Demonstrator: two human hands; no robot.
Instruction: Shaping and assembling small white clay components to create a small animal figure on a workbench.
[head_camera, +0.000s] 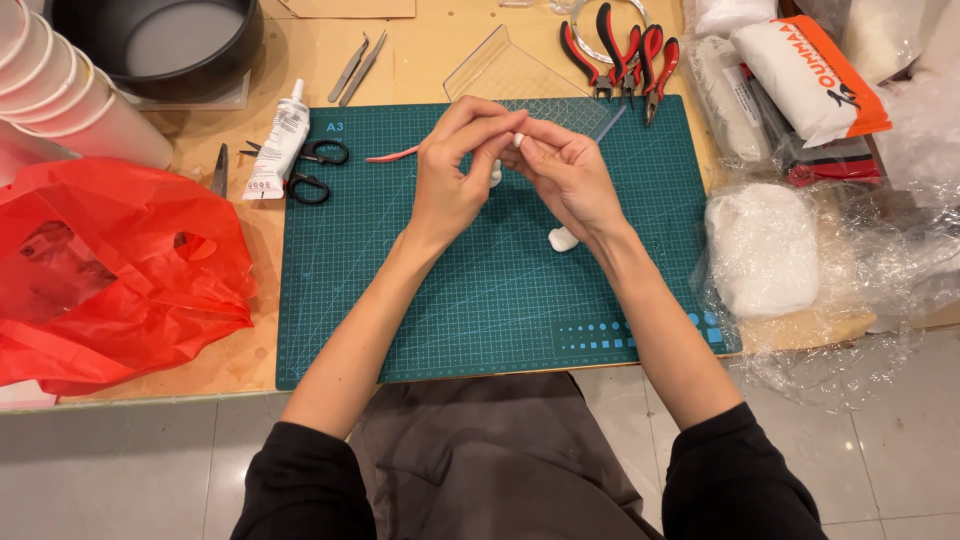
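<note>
My left hand (455, 170) and my right hand (565, 170) meet above a green cutting mat (480, 320), fingertips pinched together on a small white clay piece (517, 140). Another bit of white clay (496, 175) shows just below my left fingers. A white clay lump (562, 239) lies on the mat under my right wrist. A thin pink tool (392, 154) rests on the mat left of my left hand.
Black scissors (315, 170) and a white glue tube (278, 140) lie at the mat's left edge. Red-handled pliers (625, 50) and a clear plastic sheet (505, 70) sit behind. A red plastic bag (110, 270) lies left, wrapped white clay blocks (765, 250) right.
</note>
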